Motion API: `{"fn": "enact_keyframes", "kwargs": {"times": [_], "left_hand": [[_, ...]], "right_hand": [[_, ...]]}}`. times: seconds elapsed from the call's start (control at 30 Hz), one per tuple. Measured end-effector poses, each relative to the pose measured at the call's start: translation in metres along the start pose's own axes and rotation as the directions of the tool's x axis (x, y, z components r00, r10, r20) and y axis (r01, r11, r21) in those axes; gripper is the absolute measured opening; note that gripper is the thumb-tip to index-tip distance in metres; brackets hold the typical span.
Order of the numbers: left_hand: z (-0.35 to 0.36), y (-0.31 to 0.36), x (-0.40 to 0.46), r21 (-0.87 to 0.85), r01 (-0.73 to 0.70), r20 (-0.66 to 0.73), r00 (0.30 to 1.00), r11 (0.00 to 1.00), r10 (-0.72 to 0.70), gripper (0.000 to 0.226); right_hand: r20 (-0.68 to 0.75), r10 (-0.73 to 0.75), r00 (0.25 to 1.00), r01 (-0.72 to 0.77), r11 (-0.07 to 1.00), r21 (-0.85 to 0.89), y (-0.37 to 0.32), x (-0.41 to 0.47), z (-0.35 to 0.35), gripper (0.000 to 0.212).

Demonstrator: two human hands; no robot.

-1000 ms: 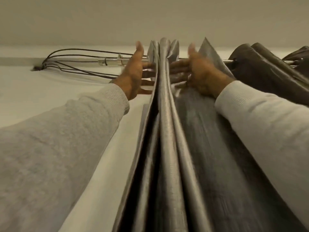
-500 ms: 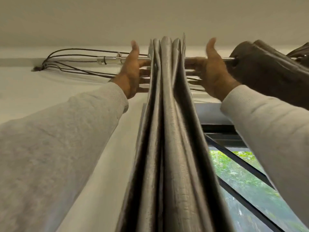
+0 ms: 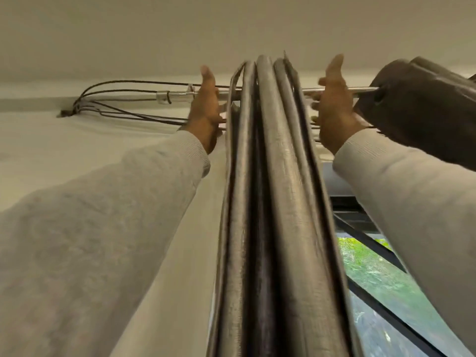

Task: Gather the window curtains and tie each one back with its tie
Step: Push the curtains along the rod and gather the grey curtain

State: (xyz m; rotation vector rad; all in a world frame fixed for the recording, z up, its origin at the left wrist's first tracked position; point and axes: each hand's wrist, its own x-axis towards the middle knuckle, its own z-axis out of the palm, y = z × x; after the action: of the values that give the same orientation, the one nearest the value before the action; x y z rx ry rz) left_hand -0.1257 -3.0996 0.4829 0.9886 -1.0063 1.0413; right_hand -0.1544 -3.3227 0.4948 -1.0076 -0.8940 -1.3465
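Looking straight up the gathered curtain (image 3: 270, 202), we see it bunched into tight upright folds hanging from the rod (image 3: 334, 90), right at the middle of our view. Left of the curtain, the left hand (image 3: 206, 109) stands flat and unclenched, fingers pressed to the outer fold, gripping nothing. Right of the curtain, the right hand (image 3: 332, 104) is likewise spread, thumb up, palm facing the folds; we cannot tell whether it touches the cloth or just the rod.

Now the edges. Right of the curtain runs a bare stretch of rod, and past the right hand sits a second dark curtain (image 3: 417, 106) bunched on the same rod, just beside our wrist. Left of the curtain, the rod ends at a bracket (image 3: 164, 97), with thin dark cords (image 3: 123, 86) fanning toward the wall. Below and right of the curtain, the window (image 3: 373, 266) shows open glass and green outside.

Against half a second ago, the folds sit much the same, both palms have hardly shifted, and the window strip right of the curtain looks a touch wider. A second ago, cloth covered that whole side.
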Motion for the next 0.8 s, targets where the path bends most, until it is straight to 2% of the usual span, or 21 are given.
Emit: {"fn": "enact_keyframes", "kwargs": {"times": [0.07, 0.13, 0.17, 0.27, 0.3, 0.33, 0.4, 0.43, 0.47, 0.53, 0.57, 0.6, 0.67, 0.73, 0.8], "left_hand": [[0.005, 0.002, -0.012, 0.018, 0.029, 0.16, 0.987, 0.999, -0.031, 0.091], [0.007, 0.003, -0.021, 0.114, 0.021, 0.22, 0.975, 0.993, -0.046, 0.095], [0.007, 0.004, -0.024, 0.133, 0.006, 0.208, 0.978, 0.991, -0.033, 0.094], [0.002, 0.007, -0.028, 0.054, -0.009, 0.08, 0.997, 0.999, 0.005, 0.086], [-0.001, 0.007, -0.027, 0.034, -0.009, 0.094, 0.996, 0.999, 0.006, 0.085], [-0.002, 0.006, -0.027, 0.016, -0.005, 0.144, 0.99, 1.0, 0.002, 0.087], [-0.002, 0.0, -0.04, 0.04, 0.021, 0.229, 0.973, 0.999, -0.029, 0.092], [-0.004, -0.002, -0.05, 0.078, 0.014, 0.239, 0.971, 0.997, -0.033, 0.092], [-0.007, -0.005, -0.059, 0.085, 0.011, 0.201, 0.979, 0.996, -0.028, 0.09], [-0.016, -0.011, -0.072, 0.036, 0.024, 0.094, 0.995, 0.999, -0.028, 0.082], [-0.021, -0.011, -0.079, -0.022, 0.021, 0.077, 0.997, 1.0, -0.02, 0.079], [-0.024, -0.013, -0.086, -0.049, 0.02, 0.099, 0.995, 0.999, -0.015, 0.078], [-0.021, -0.02, -0.107, -0.077, 0.04, 0.211, 0.977, 0.996, -0.023, 0.07], [-0.015, -0.033, -0.132, -0.018, 0.045, 0.175, 0.984, 0.999, -0.042, 0.052], [-0.018, -0.04, -0.154, 0.034, 0.086, 0.094, 0.992, 0.996, -0.089, 0.045]], "right_hand": [[0.298, 0.06, 0.953, -0.071, 0.997, 0.027, 0.004, -0.005, 0.009, 0.085], [0.386, 0.089, 0.918, -0.083, 0.996, -0.033, 0.001, -0.018, 0.012, 0.089], [0.343, 0.088, 0.935, -0.076, 0.996, -0.048, -0.002, -0.019, 0.008, 0.086], [0.063, 0.019, 0.998, -0.019, 1.0, 0.006, -0.01, -0.018, -0.002, 0.07], [0.095, 0.021, 0.995, -0.021, 1.0, -0.009, -0.012, -0.024, -0.002, 0.067], [0.213, 0.048, 0.976, -0.047, 0.999, -0.007, -0.01, -0.033, 0.001, 0.067], [0.441, 0.111, 0.891, -0.087, 0.993, -0.074, -0.001, -0.052, 0.004, 0.074], [0.494, 0.119, 0.861, -0.073, 0.991, -0.113, 0.0, -0.064, 0.002, 0.077], [0.477, 0.094, 0.874, -0.043, 0.992, -0.117, 0.001, -0.073, -0.003, 0.077], [0.291, 0.013, 0.957, 0.014, 0.996, -0.09, 0.001, -0.087, -0.015, 0.067], [0.188, -0.008, 0.982, 0.02, 0.998, -0.063, 0.002, -0.094, -0.021, 0.059], [0.149, -0.045, 0.988, 0.056, 0.996, -0.067, 0.005, -0.103, -0.024, 0.05], [0.31, -0.095, 0.946, 0.143, 0.981, -0.134, 0.021, -0.135, -0.02, 0.038], [0.477, -0.024, 0.878, 0.071, 0.994, -0.081, 0.041, -0.165, -0.016, 0.041], [0.398, -0.003, 0.918, -0.02, 0.998, 0.054, 0.045, -0.188, -0.021, 0.044]]}}
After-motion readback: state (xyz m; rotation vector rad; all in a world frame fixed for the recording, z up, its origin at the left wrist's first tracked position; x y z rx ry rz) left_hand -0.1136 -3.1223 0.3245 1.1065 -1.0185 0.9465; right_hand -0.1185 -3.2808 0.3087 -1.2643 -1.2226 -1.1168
